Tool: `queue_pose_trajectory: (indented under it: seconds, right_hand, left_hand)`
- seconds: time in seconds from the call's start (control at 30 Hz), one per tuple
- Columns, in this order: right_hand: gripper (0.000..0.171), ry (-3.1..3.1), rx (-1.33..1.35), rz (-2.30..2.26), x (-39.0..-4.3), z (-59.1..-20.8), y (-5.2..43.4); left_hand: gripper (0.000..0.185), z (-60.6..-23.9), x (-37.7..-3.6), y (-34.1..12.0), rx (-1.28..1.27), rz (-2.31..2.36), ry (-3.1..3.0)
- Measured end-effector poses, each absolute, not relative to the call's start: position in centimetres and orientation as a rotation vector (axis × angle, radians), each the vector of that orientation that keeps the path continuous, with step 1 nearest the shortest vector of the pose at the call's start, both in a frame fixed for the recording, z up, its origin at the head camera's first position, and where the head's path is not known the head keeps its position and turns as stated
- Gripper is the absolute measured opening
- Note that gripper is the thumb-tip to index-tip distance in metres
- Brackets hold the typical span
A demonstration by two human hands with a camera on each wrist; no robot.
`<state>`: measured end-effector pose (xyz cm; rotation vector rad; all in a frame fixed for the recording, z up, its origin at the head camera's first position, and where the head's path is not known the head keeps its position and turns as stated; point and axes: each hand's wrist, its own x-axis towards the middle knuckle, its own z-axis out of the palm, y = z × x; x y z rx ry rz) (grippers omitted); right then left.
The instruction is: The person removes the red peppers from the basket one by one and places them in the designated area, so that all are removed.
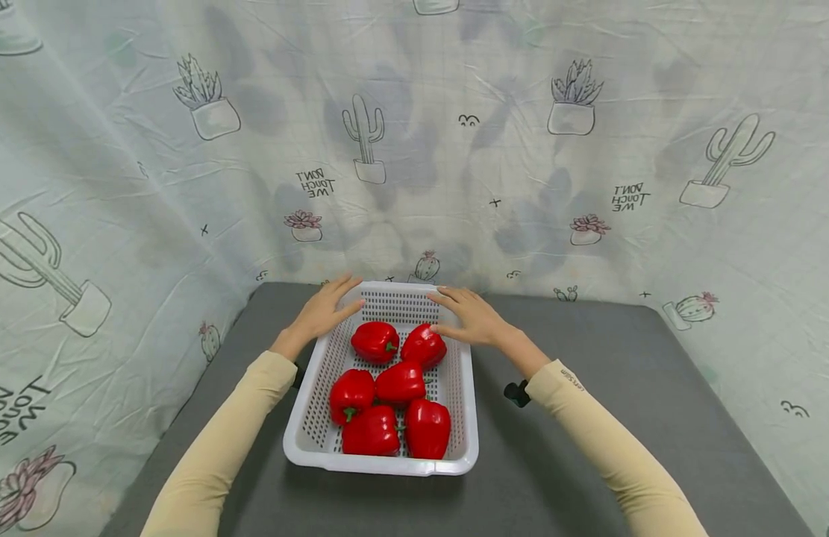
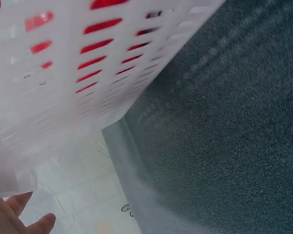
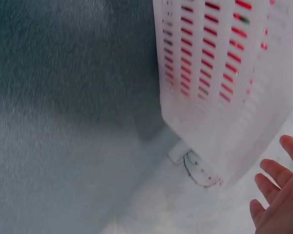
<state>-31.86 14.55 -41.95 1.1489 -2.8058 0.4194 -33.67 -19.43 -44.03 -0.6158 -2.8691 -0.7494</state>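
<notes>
A white perforated plastic basket (image 1: pixel 380 466) stands on the grey table with several glossy red bell peppers (image 1: pixel 425 429) inside. At its far left corner is my left hand (image 1: pixel 318 312), thumb and fingers spread, the thumb reaching over the rim. My right hand (image 1: pixel 473 319) is at the far right corner, its fingers extended over the rim and the thumb overlapping a pepper (image 1: pixel 424 347) in the head view. In the left wrist view, fingertips (image 2: pixel 45 224) show beyond the basket wall (image 2: pixel 53 102). The right wrist view shows spread fingers (image 3: pixel 273 173) beside the basket's side (image 3: pixel 195 114).
The dark grey tabletop (image 1: pixel 589 388) extends on both sides of the basket. Pale cloth printed with cactus drawings (image 1: pixel 427 149) hangs behind the table and along its sides. A black wrist device (image 1: pixel 518 393) sits by the right sleeve.
</notes>
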Motion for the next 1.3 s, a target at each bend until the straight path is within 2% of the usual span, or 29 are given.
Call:
queue_pose_trajectory:
  seconds: [0.33,0.57,0.73,1.3]
  right_hand:
    - [0.064,-2.847,1.223,0.454,-31.2,-42.8,12.9]
    - [0.07,-2.872,1.293,0.346,-30.9,-43.5,11.7]
    - [0.073,-2.943,1.248,0.25,-30.7,-43.8,11.4]
    - [0.059,-2.895,1.135,0.347,-30.5,-44.6,11.2]
  left_hand:
    - [0.066,-44.3,-33.8,-18.9,-0.625,-0.65,-2.905]
    - [0.067,-44.5,-33.5,-18.7,-0.609,-0.627,-2.936]
    - [0.069,-44.6,-33.4,-18.6,-0.598,-0.661,-2.937]
    - [0.07,-44.6,-33.2,-18.6,-0.574,-0.667,-2.95]
